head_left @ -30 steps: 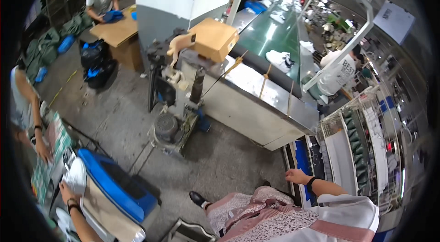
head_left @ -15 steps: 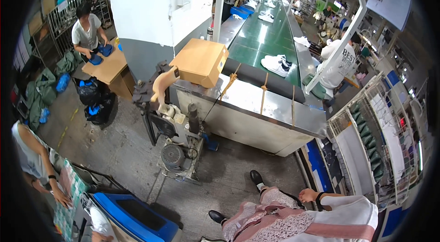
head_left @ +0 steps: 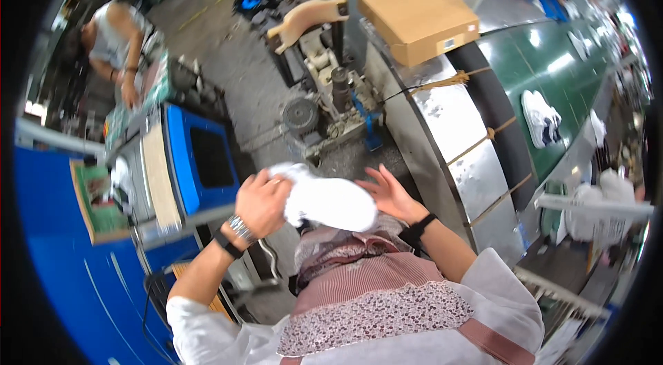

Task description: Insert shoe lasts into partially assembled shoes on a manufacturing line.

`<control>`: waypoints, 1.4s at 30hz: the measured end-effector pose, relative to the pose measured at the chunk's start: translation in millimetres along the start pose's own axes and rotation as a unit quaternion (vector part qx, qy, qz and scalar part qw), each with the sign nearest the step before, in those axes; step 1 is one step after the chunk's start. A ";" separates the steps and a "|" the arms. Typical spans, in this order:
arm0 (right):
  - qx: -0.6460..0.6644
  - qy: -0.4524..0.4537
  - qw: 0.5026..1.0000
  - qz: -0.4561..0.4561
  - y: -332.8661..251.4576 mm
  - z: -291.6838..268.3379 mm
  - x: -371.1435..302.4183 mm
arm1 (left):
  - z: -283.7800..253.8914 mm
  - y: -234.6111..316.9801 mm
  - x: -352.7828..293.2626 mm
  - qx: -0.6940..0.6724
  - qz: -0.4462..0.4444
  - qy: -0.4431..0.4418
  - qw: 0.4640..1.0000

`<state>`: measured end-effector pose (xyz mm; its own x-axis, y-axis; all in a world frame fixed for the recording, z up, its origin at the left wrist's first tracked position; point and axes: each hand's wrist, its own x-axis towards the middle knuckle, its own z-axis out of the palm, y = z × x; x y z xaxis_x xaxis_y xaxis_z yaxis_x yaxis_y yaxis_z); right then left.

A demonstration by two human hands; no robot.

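Observation:
In front of my apron, my left hand (head_left: 264, 203) grips a white shoe (head_left: 333, 203) by one end, its fingers closed over the edge. The shoe's broad rounded end points to the right, and glare washes out its surface detail. My right hand (head_left: 392, 195) is beside that rounded end with fingers spread; whether a fingertip touches the shoe I cannot tell. A patterned pink apron (head_left: 376, 313) lies just below both hands.
Left of my hands stands a blue-fronted machine (head_left: 204, 158); a person (head_left: 124, 40) works behind it. Ahead is a floor machine with a motor (head_left: 302, 115). On the right, a cardboard box (head_left: 418, 20) sits by a green conveyor (head_left: 552, 68) carrying white shoes (head_left: 541, 118).
My view has turned left and downward. My left hand now appears in front of me holding the white shoe, and my right hand has come from my side to near it.

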<state>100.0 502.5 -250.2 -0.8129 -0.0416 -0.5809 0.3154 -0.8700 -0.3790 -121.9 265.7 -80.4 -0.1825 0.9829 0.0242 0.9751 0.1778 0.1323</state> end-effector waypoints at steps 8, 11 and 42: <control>-0.104 -0.054 0.970 -0.215 -106.2 59.4 -9.2 | 38.1 78.7 108.6 -0.019 -0.028 0.209 0.977; -0.347 0.043 0.847 -0.400 -142.4 75.7 -6.4 | 55.3 86.4 134.3 -0.102 -0.112 0.198 0.968; -0.799 0.127 0.479 -0.342 -252.4 150.1 53.6 | 99.6 50.6 219.9 -0.303 -0.268 0.369 0.837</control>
<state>-96.7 646.1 -77.5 -0.9719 0.2214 0.0798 0.1546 0.8563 -0.4927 -100.1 495.6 -167.0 -0.8192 0.4323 0.3769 0.5267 0.3071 0.7926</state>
